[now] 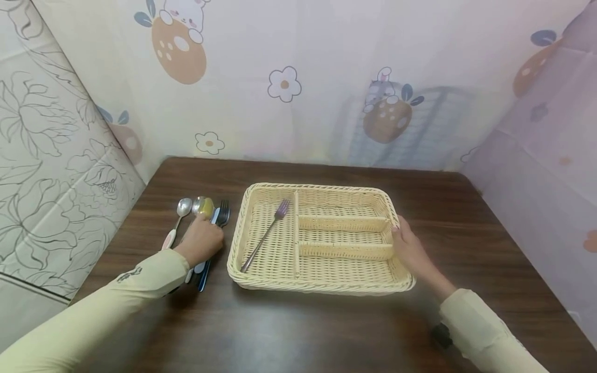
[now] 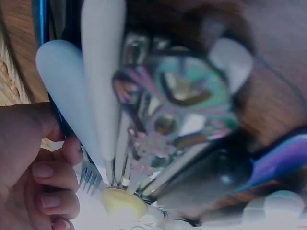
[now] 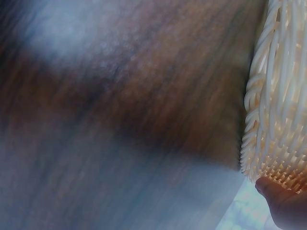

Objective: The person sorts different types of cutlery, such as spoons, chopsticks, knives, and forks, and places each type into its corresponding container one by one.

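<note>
My left hand (image 1: 200,241) is down at the cutlery left of the basket, fingers curled. In the left wrist view its fingertips pinch a fork (image 2: 89,177) with a dark blue handle, partly hidden by a light-blue handle. Beside it lie a white handle (image 2: 101,72), a yellow spoon bowl (image 2: 123,203) and a metal spoon (image 1: 184,207). On the right, my right hand (image 1: 412,248) grips the end rim of a cream woven basket (image 1: 322,286), thumb over the edge. A purple-tinted fork (image 1: 266,235) lies slanted in the basket's long left compartment.
Thin dividers (image 1: 342,224) split the basket's right side into three compartments. The dark wooden table (image 1: 289,331) meets a patterned cloth wall (image 1: 280,129) at the back. More cloth hangs at the left and right.
</note>
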Demonstrator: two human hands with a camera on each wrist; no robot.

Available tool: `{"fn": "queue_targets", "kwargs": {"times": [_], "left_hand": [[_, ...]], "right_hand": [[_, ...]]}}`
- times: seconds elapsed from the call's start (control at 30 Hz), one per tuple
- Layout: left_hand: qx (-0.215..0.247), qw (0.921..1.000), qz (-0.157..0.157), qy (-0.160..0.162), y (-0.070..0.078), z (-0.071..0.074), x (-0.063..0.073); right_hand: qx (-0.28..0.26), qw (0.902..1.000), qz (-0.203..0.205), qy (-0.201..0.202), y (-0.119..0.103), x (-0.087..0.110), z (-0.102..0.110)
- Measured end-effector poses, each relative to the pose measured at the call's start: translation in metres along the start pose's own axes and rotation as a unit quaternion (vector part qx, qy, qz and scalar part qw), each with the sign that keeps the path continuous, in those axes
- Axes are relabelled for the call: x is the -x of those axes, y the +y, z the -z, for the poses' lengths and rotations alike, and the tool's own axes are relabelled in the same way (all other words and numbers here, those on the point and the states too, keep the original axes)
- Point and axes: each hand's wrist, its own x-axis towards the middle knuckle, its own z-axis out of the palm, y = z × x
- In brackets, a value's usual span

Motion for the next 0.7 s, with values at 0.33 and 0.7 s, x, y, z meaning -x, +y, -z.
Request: {"fn": "queue_targets", "kwargs": {"times": [0.33, 0.7], "left_hand": [[0.033, 0.9994, 0.008, 0.007, 0.001, 0.006, -0.002], [0.078, 0.9963, 0.022, 0.027, -0.003, 0.024, -0.010]], "right_hand": [[0.004, 1.0000, 0.001, 0.002, 0.001, 0.000, 0.000], [-0.003, 1.0000, 0.000, 0.004, 0.000, 0.000, 0.000]]}}
